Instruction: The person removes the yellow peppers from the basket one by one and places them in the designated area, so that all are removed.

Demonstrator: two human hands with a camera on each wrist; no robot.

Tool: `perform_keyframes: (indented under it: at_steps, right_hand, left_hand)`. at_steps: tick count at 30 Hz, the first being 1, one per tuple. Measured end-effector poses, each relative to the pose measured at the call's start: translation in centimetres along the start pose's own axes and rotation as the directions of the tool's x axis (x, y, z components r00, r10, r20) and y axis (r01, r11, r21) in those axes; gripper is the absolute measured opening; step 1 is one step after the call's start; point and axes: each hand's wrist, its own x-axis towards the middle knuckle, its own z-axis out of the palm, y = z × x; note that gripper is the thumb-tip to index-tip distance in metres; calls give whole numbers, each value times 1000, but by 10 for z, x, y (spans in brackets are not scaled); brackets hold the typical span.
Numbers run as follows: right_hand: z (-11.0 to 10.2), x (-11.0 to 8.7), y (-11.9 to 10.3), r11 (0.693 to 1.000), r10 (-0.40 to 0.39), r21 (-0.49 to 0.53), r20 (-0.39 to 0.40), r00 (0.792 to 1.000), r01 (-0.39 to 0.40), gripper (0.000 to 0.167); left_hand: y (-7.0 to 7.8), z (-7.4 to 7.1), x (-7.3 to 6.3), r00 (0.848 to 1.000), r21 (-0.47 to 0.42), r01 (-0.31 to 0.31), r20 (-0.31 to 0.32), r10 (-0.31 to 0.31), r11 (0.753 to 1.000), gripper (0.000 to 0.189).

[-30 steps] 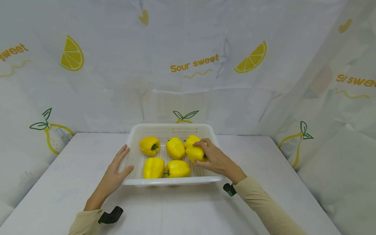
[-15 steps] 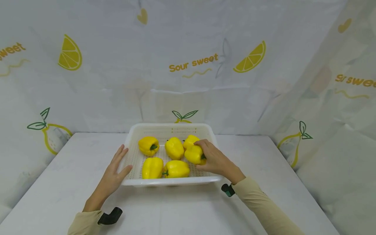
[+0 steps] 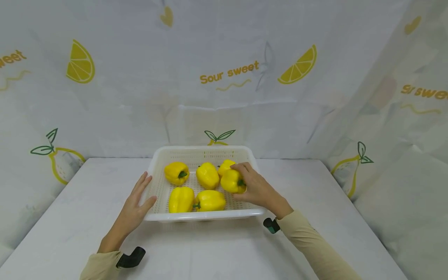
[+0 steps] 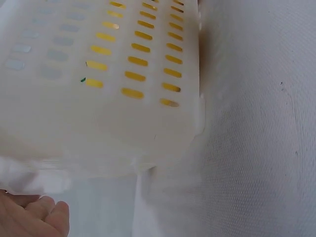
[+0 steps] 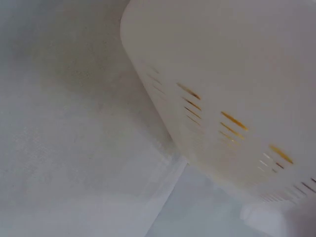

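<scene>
1. Right hand (image 3: 257,186) had fingers half-curled around a yellow pepper (image 3: 231,181), inside the basket (image 3: 206,214), right side.
2. The pepper had turned slightly, stem (image 3: 242,182) more exposed; likely repositioning, grip looked OK.
3. Left hand (image 3: 131,208) gripped nothing, fingers straight at the basket's left edge.

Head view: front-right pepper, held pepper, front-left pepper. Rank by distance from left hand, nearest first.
From the left hand:
1. Front-left pepper: front left of the basket.
2. Front-right pepper: same row, to its right.
3. Held pepper: right side, in the right hand.
</scene>
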Motion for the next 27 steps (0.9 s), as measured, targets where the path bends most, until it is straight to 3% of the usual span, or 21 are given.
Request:
perform_keyframes:
  at_steps: [5, 13, 21, 27]
  right_hand:
    - [-1, -1, 2, 998, 5, 58, -58, 998, -2, 82]
    - [-9, 0, 4, 998, -40, 49, -145, 989, 48, 77]
    - [-31, -3, 9, 997, -30, 58, -213, 977, 43, 78]
    - [-44, -6, 19, 997, -39, 51, -239, 970, 53, 77]
  left_hand:
    - [2, -2, 1, 1000, 20, -4, -2, 4, 1000, 65]
    - [1, -1, 0, 1000, 26, 2, -5, -2, 1000, 64]
    - [-4, -3, -1, 1000, -55, -26, 9, 27, 998, 59]
    - [-5, -4, 0, 999, -62, -24, 19, 25, 998, 59]
